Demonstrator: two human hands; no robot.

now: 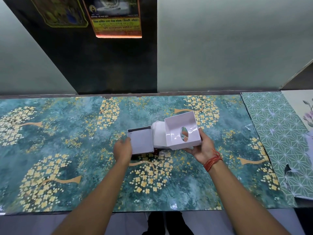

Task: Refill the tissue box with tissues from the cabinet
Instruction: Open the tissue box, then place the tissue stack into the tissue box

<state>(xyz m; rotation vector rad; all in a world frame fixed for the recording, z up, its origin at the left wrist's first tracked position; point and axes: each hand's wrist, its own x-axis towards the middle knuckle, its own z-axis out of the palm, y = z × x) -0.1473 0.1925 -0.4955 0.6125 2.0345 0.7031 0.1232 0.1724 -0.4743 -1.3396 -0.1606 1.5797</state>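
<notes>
My right hand holds the white tissue box shell from below, tilted so its open side faces me; an oval slot shows in its far wall. My left hand grips the left edge of the flat white box base, which lies on the counter. Between the two parts sits a stack of white tissues, partly hidden behind the shell. Crumpled clear wrapping lies just in front of the stack.
The counter has a teal cover with yellow flower trees; a green geometric sheet lies at its right end. A dark panel with posters rises behind, between frosted panes. The counter's front edge runs near my elbows.
</notes>
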